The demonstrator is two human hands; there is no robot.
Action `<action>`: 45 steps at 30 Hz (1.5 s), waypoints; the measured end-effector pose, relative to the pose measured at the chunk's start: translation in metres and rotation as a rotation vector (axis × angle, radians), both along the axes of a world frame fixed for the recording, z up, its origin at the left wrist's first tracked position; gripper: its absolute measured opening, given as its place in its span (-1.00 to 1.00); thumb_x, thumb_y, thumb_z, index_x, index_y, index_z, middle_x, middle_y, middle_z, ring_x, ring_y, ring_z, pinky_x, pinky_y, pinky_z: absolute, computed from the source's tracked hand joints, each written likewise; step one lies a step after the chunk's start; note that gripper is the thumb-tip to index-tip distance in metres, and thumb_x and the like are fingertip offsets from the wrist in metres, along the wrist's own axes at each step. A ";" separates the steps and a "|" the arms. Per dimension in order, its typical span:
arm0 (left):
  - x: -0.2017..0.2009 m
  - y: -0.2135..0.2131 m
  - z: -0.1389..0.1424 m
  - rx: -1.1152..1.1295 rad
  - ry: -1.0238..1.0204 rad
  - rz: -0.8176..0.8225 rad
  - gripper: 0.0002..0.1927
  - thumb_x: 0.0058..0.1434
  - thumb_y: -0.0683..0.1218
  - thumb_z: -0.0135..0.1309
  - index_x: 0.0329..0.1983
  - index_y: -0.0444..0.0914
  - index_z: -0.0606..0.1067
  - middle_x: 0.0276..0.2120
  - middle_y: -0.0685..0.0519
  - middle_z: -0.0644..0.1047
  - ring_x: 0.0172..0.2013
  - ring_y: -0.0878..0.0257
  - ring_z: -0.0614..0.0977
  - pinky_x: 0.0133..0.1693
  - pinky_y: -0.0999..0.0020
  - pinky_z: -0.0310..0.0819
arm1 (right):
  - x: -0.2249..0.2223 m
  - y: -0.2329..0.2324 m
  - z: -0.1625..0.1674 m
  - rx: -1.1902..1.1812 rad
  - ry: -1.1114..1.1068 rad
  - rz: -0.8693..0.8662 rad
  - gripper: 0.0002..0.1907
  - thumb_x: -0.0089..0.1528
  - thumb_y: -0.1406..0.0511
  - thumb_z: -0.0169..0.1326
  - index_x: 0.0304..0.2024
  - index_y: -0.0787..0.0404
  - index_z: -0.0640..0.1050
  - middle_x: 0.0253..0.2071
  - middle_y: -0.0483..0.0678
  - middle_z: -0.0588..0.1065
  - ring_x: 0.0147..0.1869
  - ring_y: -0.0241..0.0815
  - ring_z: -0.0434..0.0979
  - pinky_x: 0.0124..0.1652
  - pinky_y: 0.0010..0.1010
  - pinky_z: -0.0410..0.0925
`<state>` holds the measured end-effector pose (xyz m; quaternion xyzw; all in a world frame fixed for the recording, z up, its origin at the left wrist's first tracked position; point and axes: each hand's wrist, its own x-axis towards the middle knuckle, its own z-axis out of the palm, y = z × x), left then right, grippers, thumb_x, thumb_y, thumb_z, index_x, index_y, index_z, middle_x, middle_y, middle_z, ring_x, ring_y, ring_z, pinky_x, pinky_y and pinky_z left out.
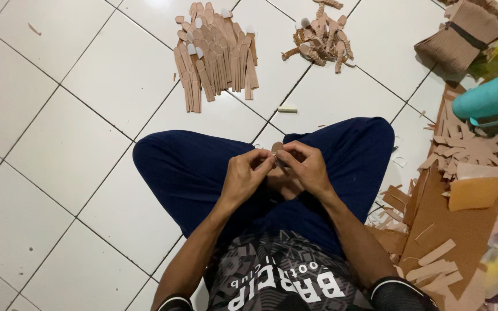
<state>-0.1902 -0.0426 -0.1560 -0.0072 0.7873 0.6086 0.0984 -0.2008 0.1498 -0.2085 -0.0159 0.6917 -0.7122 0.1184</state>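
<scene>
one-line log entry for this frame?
left hand + right hand: pinching small brown strip over lap | flat strips pile, twisted pieces pile on floor ahead

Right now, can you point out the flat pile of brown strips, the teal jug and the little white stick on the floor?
Pile of brown strips (217, 55), head view, middle of the pile.
Teal jug (488, 98), head view, its side wall.
White stick (287, 109), head view, its middle.

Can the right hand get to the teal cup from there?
Probably yes. The teal cup lies on its side to the person's right, with only flat brown scraps between. But the right hand and left hand are both pinching a small piece, so it must let go first.
</scene>
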 end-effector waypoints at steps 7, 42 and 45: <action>0.000 0.009 -0.001 0.009 -0.008 0.111 -0.73 0.30 -0.03 0.18 -0.14 -0.36 0.64 -0.44 -0.02 0.69 -0.41 0.34 0.71 -0.38 0.45 0.56 | 0.001 -0.019 -0.014 -0.067 -0.025 -0.131 -0.74 0.40 0.25 0.10 -0.05 0.37 0.61 -0.25 -0.09 0.59 -0.19 -0.41 0.54 -0.19 -0.59 0.42; -0.017 -0.008 0.001 -0.304 0.123 -0.164 -0.77 0.28 -0.09 0.20 -0.28 -0.40 0.61 -0.51 -0.11 0.63 -0.55 0.18 0.65 -0.48 0.36 0.47 | -0.001 0.003 0.000 0.382 0.273 0.077 -0.80 0.26 0.32 0.22 -0.13 0.34 0.63 -0.33 -0.13 0.56 -0.34 -0.44 0.47 -0.36 -0.59 0.34; -0.018 -0.010 -0.014 -0.015 -0.085 -0.130 -0.79 0.30 -0.07 0.18 -0.27 -0.35 0.62 -0.48 0.03 0.64 -0.47 0.34 0.63 -0.39 0.48 0.47 | 0.005 -0.004 0.004 0.527 0.594 0.018 -0.82 0.31 0.32 0.20 -0.13 0.35 0.59 -0.26 -0.05 0.56 -0.22 -0.41 0.51 -0.27 -0.58 0.41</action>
